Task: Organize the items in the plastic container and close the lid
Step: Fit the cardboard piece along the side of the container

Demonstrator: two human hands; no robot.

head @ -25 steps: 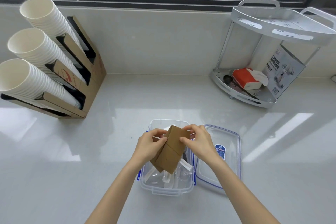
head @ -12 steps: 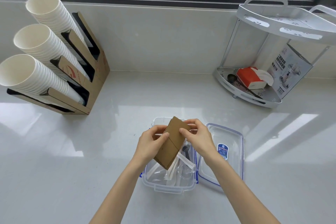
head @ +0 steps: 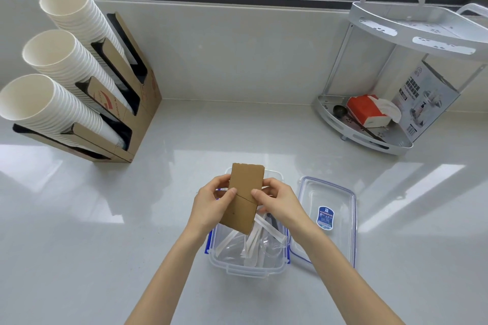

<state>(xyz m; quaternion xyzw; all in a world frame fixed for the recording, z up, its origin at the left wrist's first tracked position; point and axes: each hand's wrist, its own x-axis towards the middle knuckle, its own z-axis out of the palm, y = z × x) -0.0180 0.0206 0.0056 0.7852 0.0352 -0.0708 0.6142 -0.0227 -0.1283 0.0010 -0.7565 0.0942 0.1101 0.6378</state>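
While both hands hold a flat brown cardboard sleeve (head: 245, 196) above the far half of the plastic container (head: 247, 268), the left hand (head: 211, 206) pinches its left edge with the thumb on the front face and the right hand (head: 277, 202) pinches its right edge the same way. The sleeve stands nearly upright, its top edge past the container's far rim and its lower corner over the open interior. Inside the container lie white paper-wrapped straws (head: 266, 229) and clear plastic pieces, jumbled and crossing each other; a dark item shows just under the right hand, too hidden to name. The container's blue side latches hang open. Its clear lid (head: 340, 221) lies flat on the worktop (head: 111, 245) just beside the container's right wall, blue seal around its edge and a blue label near its middle.

The pale glossy worktop is bare to the left of the container and along the near edge. Well apart at the far left, a cardboard cup holder (head: 132, 113) leans three stacks of white paper cups (head: 52, 103) toward the camera. At the far right corner stands a white two-tier corner rack (head: 383, 124) with a red tissue pack (head: 367, 111) and a printed box (head: 425, 103) on its lower tier. A window runs along the back wall, parked cars outside.
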